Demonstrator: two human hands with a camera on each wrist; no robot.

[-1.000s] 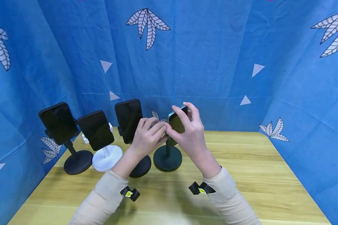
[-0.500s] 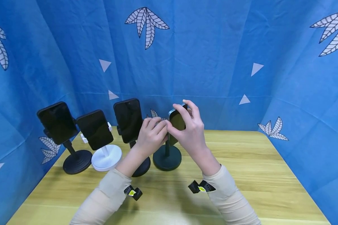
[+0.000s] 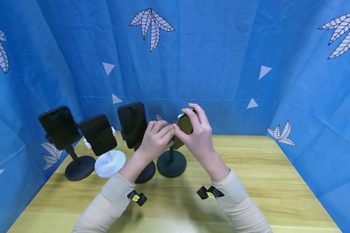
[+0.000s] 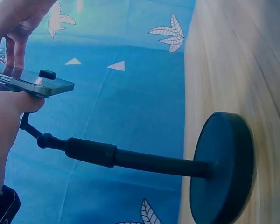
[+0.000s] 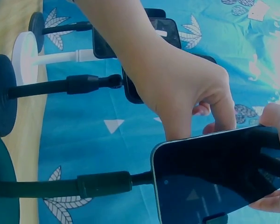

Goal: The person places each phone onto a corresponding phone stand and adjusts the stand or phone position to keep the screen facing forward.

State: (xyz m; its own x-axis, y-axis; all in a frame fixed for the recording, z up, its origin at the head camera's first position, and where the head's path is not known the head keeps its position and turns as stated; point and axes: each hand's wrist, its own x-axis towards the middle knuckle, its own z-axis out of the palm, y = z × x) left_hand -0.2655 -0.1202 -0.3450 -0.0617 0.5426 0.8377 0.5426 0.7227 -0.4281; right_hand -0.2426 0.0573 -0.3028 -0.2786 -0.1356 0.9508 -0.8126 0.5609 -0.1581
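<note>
A smartphone [image 5: 214,172] with a dark screen stands tilted at a dark green phone stand [image 3: 171,163]. My right hand [image 3: 199,137] holds it by its edges, with thumb and fingers spread across it. At the phone's left side, my left hand [image 3: 157,139] has its fingers curled round the stand's clamp area. In the left wrist view, the thumb of my left hand [image 4: 7,116] lies along the phone's side. A dark clamp pad [image 4: 47,74] shows on the phone's other side. The fingers hide most of the clamp.
To the left, a black stand [image 3: 80,168], a white stand [image 3: 110,163] and another black stand [image 3: 145,173] each hold a dark phone. They stand on a wooden table [image 3: 265,187]. A blue patterned curtain [image 3: 215,64] surrounds its back and sides.
The phone's upper edge has moved slightly right, and the right hand with it. The left hand has shifted a little to the right at the clamp. The other stands have not moved.
</note>
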